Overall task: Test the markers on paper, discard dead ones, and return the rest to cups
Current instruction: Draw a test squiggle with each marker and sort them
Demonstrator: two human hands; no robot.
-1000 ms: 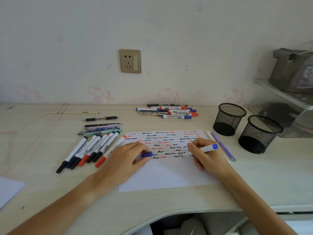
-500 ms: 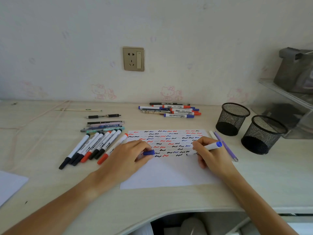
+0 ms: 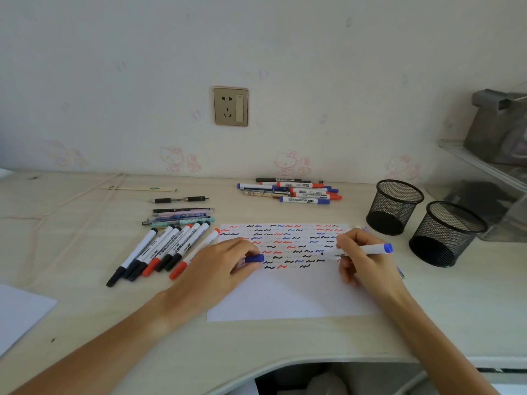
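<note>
Two hands over the paper (image 3: 285, 297): left grip (image 3: 219, 269) round blue cap (image 3: 254, 258), right grip (image 3: 362, 258) round marker (image 3: 368, 249).

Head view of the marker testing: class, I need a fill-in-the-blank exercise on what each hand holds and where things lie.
1. The right hand holds a white marker whose end plug is ____.
2. The left hand pinches the marker's loose blue ____.
3. Both mesh cups stand to the ____ of the paper.

Missing words: blue; cap; right

cups (image 3: 395, 208): black wire mesh | paper (image 3: 285, 297): matt white | desk (image 3: 85, 323): pale woodgrain
</note>
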